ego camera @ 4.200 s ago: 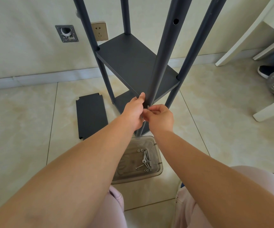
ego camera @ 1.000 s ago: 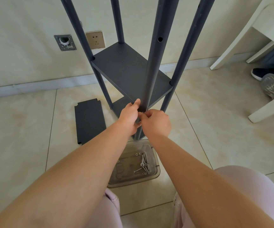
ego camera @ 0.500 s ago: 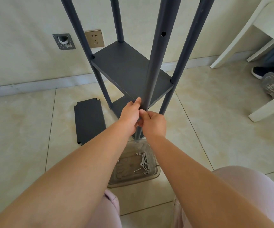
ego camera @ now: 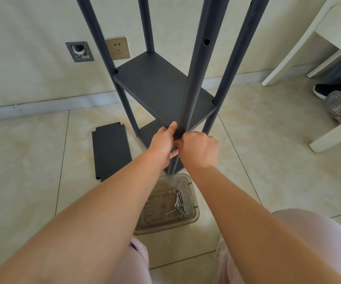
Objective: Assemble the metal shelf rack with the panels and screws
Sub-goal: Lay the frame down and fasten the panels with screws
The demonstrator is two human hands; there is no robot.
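Note:
A dark grey metal rack stands on the tiled floor, with a fitted shelf panel point(ego camera: 161, 87) between its poles and a lower panel beneath. My left hand point(ego camera: 163, 142) is wrapped around the near pole point(ego camera: 196, 78) at the shelf's front corner. My right hand point(ego camera: 200, 148) is curled against the same pole from the right, fingertips pinching at the joint; what it pinches is hidden. A spare panel point(ego camera: 111, 151) lies flat on the floor to the left. A clear plastic tray point(ego camera: 192, 218) with several screws point(ego camera: 179, 202) sits just in front of the rack.
The wall behind carries a socket point(ego camera: 118, 48) and a metal wall plate point(ego camera: 79, 51). White furniture legs point(ego camera: 292, 48) stand at the right, with shoes point(ego camera: 337, 105) beneath. My knees in pale trousers point(ego camera: 300, 232) are at the bottom edge.
Both hands have stayed at the near pole's joint with the shelf. My right hand has shifted its fingers slightly at the joint. The view has dipped and shifted a little.

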